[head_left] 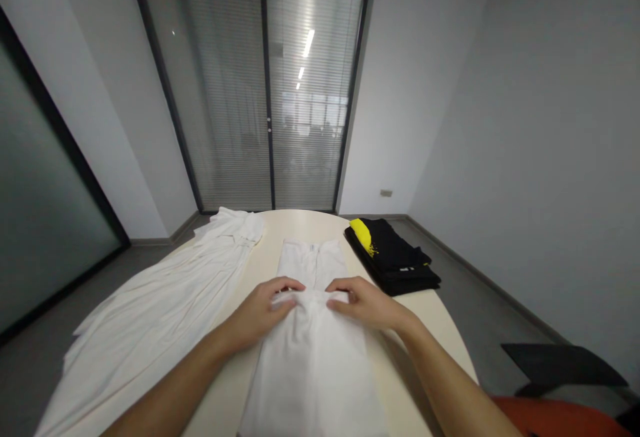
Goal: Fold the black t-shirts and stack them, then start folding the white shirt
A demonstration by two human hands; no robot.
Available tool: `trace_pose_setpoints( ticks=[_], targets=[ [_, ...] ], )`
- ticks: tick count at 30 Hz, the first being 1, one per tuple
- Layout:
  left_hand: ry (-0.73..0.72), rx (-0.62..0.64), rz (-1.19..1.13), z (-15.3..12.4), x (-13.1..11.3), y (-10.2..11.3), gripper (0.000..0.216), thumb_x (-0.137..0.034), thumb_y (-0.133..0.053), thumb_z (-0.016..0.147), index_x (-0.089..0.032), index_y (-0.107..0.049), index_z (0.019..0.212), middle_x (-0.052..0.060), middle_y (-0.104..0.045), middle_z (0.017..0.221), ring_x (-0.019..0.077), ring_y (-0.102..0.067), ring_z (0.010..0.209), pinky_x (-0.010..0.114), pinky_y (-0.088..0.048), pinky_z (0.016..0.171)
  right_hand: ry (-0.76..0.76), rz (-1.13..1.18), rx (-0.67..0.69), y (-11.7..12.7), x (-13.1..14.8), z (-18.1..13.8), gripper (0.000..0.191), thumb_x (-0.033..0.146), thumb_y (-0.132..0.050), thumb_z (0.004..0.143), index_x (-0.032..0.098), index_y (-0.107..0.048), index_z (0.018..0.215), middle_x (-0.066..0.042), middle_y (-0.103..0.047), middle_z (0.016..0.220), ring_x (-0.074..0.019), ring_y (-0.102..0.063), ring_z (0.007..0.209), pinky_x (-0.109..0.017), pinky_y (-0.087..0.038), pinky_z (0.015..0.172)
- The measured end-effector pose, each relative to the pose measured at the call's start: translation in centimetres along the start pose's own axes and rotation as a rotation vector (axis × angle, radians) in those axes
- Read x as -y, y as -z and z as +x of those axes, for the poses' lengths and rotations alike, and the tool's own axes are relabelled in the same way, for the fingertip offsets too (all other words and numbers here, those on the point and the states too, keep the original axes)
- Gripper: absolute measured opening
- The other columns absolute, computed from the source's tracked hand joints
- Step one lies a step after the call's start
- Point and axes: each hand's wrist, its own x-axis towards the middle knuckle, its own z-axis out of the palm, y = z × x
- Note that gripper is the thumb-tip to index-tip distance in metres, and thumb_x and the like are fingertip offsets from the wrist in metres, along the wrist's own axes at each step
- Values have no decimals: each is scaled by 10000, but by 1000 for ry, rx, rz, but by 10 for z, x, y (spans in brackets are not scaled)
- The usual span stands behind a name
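A long white garment point(320, 370) lies lengthwise down the middle of the table, its narrower far end flat with a small mark or fastening at the centre. Across it, a raised ridge of cloth runs between my two hands. My left hand point(267, 307) pinches this ridge on its left side, thumb towards me and fingers beyond. On the right side my right hand point(367, 304) grips the same ridge in a matching way. The fingertips sit a short gap apart, with creases in the cloth just below them.
Several white garments point(175, 304) are spread along the table's left side, hanging over its edge. A stack of folded black clothes point(395, 257) with a yellow patch point(363, 234) sits at the right edge of the cream table point(295, 219). A red and black chair point(560, 417) stands at lower right.
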Motion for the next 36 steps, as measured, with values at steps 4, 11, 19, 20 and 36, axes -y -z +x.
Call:
trace_pose_setpoints(
  ticks=[4, 11, 19, 20, 36],
  targets=[
    [15, -158, 16, 16, 30, -14, 327, -275, -540, 870, -193, -659, 1163, 81, -700, 1198, 228, -615, 1152, 343, -462, 1025, 4, -45, -166, -6, -18, 10, 303, 399, -556, 918, 165, -699, 1047, -67, -701, 981, -158, -549, 744, -252, -397, 662],
    [23, -32, 141, 18, 50, -18, 367, -208, -570, 821, -218, -664, 1176, 65, -706, 1211, 231, -638, 1121, 325, -448, 1017, -46, -100, 7, -12, -35, 14, 322, 380, -602, 871, 147, -697, 1072, -25, -654, 817, -122, -481, 621, -236, -361, 586],
    [135, 438, 102, -13, 9, 11, 424, -228, -650, 715, -223, -705, 1135, 32, -730, 1014, 221, -662, 928, 276, -484, 816, -22, 30, 448, -11, -2, -2, 302, 399, -708, 776, 173, -698, 976, 6, -624, 862, -121, -500, 736, -213, -379, 654],
    [148, 466, 107, -16, 4, 13, 397, -230, -651, 713, -218, -715, 1105, 27, -727, 970, 214, -657, 887, 267, -479, 772, -12, 28, 471, -12, 2, -4, 276, 389, -703, 779, 171, -695, 948, 14, -606, 829, -116, -488, 724, -209, -371, 643],
    [80, -98, 15, 11, 49, 1, 436, -208, -613, 776, -192, -620, 1212, 83, -705, 1125, 234, -641, 1066, 338, -451, 969, -20, -167, -186, -18, -34, 19, 242, 303, -587, 883, 201, -705, 1068, -61, -700, 938, -180, -579, 788, -287, -419, 741]
  ],
)
